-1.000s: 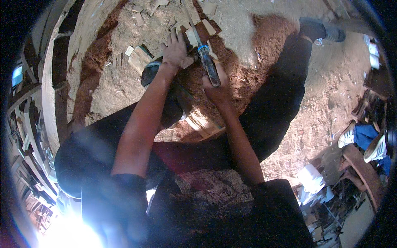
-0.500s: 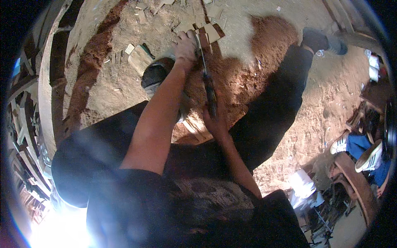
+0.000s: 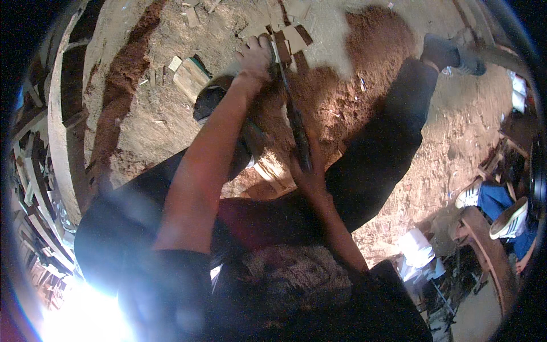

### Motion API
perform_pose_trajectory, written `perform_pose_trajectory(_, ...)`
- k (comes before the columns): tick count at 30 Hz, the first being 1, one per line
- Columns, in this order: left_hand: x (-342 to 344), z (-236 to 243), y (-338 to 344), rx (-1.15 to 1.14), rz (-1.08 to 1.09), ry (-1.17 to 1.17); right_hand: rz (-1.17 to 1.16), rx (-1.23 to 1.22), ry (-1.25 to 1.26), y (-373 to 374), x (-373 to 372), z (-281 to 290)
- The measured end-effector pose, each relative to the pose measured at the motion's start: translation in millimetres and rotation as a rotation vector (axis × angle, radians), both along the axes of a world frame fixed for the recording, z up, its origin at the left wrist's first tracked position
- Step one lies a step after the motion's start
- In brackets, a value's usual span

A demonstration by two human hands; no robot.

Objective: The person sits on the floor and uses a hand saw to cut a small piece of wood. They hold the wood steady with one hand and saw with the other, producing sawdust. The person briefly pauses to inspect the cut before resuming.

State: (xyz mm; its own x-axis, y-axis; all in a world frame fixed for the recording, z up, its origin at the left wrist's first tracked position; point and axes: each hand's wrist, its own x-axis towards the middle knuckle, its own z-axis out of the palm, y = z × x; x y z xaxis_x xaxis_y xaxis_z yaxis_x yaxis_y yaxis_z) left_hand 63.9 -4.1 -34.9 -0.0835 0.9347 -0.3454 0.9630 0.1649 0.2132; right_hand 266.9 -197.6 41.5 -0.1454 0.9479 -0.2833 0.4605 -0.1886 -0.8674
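My right hand (image 3: 309,171) is wrapped round the dark handle of a saw (image 3: 297,128). Its thin blade runs up and away, just right of my left hand (image 3: 253,57). That hand presses down with its fingers bent over a piece beneath it, which the palm mostly hides. Close to the blade tip lie reddish-brown and pale flat wood offcuts (image 3: 293,39). Below my left wrist shows a dark, rounded thing (image 3: 212,102), partly behind my forearm; I cannot tell what it is. A pale wood block (image 3: 191,78) lies beside it.
Reddish sawdust (image 3: 379,43) covers much of the ground. My right leg (image 3: 393,131) stretches out to the far right. Timber (image 3: 60,125) stands along the left edge. At lower right are a white container (image 3: 416,248), a curved wooden piece (image 3: 484,251) and another person's shoes (image 3: 509,219).
My right hand and the saw have drawn back toward me and slightly right. My left hand stays on the same spot, with its forearm shifted a little left.
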Motion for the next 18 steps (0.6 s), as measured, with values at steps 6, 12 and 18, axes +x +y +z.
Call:
perform_pose_trajectory(6, -1, -8, 12, -0.098, 0.029, -0.052, -0.004, 0.073, 0.008, 14, -4, 4)
perform_pose_trajectory(12, -5, -11, 13, -0.092, -0.047, 0.023, -0.037, 0.098, 0.045, 4, 5, -5)
perform_pose_trajectory(18, -11, -11, 6, -0.106, -0.100, 0.081, 0.049, 0.154, 0.061, 44, -20, 19)
